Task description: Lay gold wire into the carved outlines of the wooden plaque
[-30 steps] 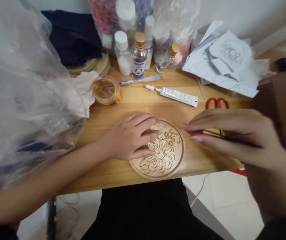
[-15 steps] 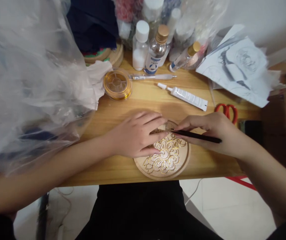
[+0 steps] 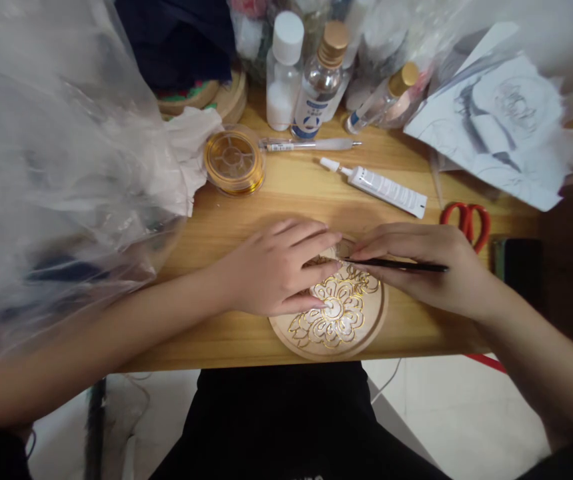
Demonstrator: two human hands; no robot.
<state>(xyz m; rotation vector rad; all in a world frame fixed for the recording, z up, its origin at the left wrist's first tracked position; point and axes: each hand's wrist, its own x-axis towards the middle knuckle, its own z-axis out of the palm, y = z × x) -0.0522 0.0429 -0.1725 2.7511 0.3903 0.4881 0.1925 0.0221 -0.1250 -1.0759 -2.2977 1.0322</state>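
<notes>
A round wooden plaque (image 3: 286,337) lies near the table's front edge, with a flower pattern (image 3: 339,310) outlined in gold wire on its pale face. Across its upper left part rests my left hand (image 3: 286,270), fingers spread and pressing flat, hiding some of the pattern. My right hand (image 3: 416,260) is closed on slim black tweezers (image 3: 406,265). Their pointed tip reaches the plaque's upper area, close beside my left fingertips. Whether a piece of wire sits at the tip is too small to make out.
Beyond my hands lie a spool of gold wire (image 3: 235,162), a pen (image 3: 316,145) and a white glue tube (image 3: 386,190). Bottles (image 3: 316,87) stand behind. Red-handled scissors (image 3: 469,223) and a dark phone (image 3: 519,267) are right; a large plastic bag (image 3: 76,173) fills the left.
The view has shifted slightly, so the things on the table appear a little farther right. The tweezers now lie flatter, their back end raised. My left hand stays on the plaque.
</notes>
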